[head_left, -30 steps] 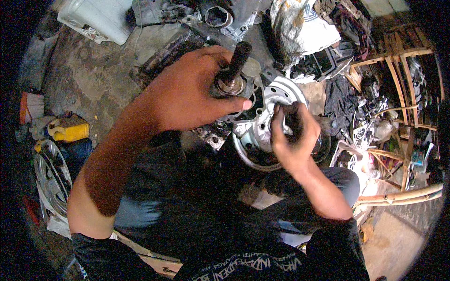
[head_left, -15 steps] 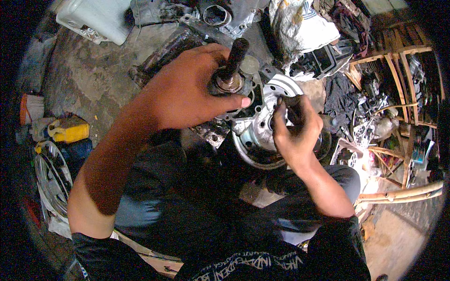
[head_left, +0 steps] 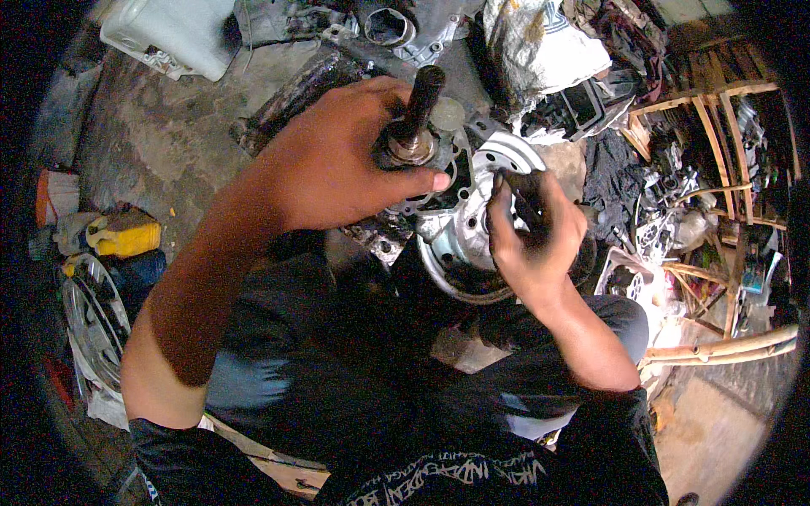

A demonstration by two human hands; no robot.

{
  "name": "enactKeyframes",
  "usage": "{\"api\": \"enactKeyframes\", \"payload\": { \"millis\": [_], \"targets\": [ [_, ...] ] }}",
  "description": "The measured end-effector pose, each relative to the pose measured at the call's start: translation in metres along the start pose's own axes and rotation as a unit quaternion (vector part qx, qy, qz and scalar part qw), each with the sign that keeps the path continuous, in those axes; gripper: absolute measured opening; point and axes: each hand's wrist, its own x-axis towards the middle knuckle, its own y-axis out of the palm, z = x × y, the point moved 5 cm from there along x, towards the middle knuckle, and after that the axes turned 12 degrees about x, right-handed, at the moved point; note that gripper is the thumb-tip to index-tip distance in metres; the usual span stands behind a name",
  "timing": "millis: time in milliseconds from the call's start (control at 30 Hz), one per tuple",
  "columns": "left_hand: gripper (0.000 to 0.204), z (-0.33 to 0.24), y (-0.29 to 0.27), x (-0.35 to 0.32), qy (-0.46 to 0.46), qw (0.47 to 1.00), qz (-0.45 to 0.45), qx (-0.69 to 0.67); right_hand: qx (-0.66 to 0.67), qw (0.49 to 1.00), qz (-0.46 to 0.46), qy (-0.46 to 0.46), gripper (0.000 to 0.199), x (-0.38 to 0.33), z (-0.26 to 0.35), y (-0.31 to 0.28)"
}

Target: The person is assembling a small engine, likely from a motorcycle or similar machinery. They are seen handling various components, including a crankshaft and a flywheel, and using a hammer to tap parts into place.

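Note:
A greasy metal engine casing with a round silver rim rests in front of my knees. A dark steel shaft stands upright out of it. My left hand wraps around the base of that shaft, thumb stretched across toward the casing. My right hand is closed on a small dark tool held against the casing's round opening. What the tool's tip touches is hidden by my fingers.
A white plastic canister lies at the far left. A yellow bottle and a wire wheel guard sit on the floor to my left. Wooden crates full of metal parts stand at right, rags beyond.
My right hand has shifted slightly up and right along the casing's rim with the dark tool. My left hand keeps its grip on the shaft.

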Motion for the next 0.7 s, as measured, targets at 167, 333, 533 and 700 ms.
{"api": "enactKeyframes", "payload": {
  "millis": [167, 333, 533, 700],
  "targets": [
    [0.047, -0.001, 0.000, 0.000, 0.004, 1.000, 0.004, -0.006, 0.024, 0.996, 0.051, 0.074, 0.014, -0.005, -0.004, 0.005],
    [0.046, 0.001, 0.003, 0.001, -0.003, 1.000, 0.017, -0.026, 0.043, 0.996, 0.023, 0.079, 0.010, 0.001, -0.014, -0.001],
    [0.046, 0.000, 0.006, 0.002, 0.011, 1.000, 0.025, 0.003, 0.019, 0.994, 0.068, 0.082, 0.014, 0.027, -0.013, -0.004],
    [0.065, 0.008, 0.006, 0.006, 0.069, 0.991, 0.092, -0.070, 0.012, 0.996, 0.067, 0.052, 0.013, 0.028, -0.017, -0.006]
  ]
}}
